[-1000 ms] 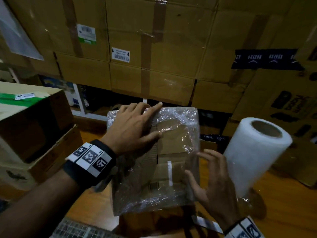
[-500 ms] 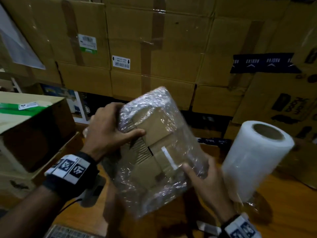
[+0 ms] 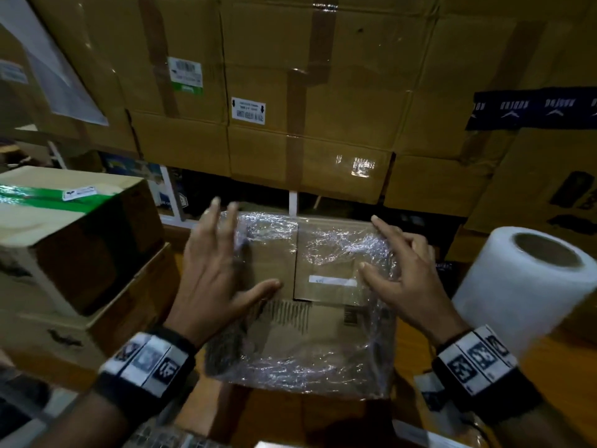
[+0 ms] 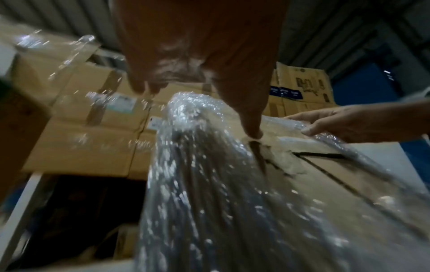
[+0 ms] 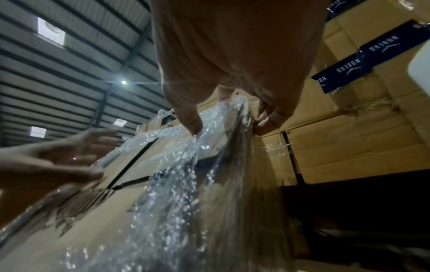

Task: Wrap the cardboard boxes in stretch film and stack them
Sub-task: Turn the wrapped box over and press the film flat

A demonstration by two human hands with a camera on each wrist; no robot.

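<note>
Grip: right hand [image 3: 410, 279] pinches crinkly, film-wrapped cardboard box [image 3: 310, 334]

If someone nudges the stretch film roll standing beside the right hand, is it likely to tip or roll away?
Probably stable to a light nudge: the stretch film roll stands on end on the wooden table. Knocked over, its round body would likely roll.

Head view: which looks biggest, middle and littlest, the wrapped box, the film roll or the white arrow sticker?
1. wrapped box
2. film roll
3. white arrow sticker, littlest here, though it sits farther from the camera.
</note>
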